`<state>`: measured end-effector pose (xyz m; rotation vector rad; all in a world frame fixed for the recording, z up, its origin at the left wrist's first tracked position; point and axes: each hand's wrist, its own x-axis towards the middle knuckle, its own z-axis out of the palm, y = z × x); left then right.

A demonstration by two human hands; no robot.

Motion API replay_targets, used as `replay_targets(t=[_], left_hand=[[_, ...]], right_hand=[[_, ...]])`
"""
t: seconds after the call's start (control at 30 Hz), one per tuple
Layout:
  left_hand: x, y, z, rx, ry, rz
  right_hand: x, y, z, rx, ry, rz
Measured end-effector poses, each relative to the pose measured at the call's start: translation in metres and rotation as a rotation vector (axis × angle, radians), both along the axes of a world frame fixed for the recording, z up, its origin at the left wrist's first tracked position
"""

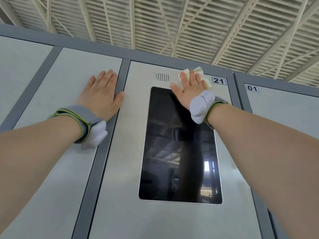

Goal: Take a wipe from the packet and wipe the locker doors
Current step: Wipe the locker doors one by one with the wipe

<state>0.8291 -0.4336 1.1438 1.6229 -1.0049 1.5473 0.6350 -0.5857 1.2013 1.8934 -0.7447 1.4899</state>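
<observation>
A pale grey locker door (119,169) marked 21 fills the middle, with a black screen (179,147) set into it. My right hand (189,88) lies flat with straight fingers near the door's top right, pressing a crumpled white wipe (200,71) against the metal just above the screen. My left hand (101,94) rests flat with spread fingers on the neighbouring door (57,100) to the left, its thumb across the dark grey frame strip. The wipe packet is not in view.
A speaker grille (161,76) sits left of the wipe. Another door marked 01 (283,109) stands to the right. Dark grey frame strips (96,161) separate the doors. A slatted ceiling (172,23) is overhead.
</observation>
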Motion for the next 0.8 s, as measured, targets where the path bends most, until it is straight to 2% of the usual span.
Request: replay_targets(t=[0.23, 0.47, 0.7, 0.8], left_hand=[[0.002, -0.001, -0.001, 0.005, -0.027, 0.03], [0.002, -0.001, -0.001, 0.0, -0.028, 0.017], [0.001, 0.001, -0.003, -0.003, -0.032, 0.02], [0.0, 0.0, -0.004, -0.005, -0.037, 0.021]], right_hand=[[0.008, 0.007, -0.034, -0.071, 0.167, 0.079], [0.022, 0.017, -0.002, -0.023, 0.023, 0.04], [0.021, 0.024, -0.036, -0.047, 0.178, 0.1], [0.019, 0.023, -0.032, -0.037, 0.189, 0.083]])
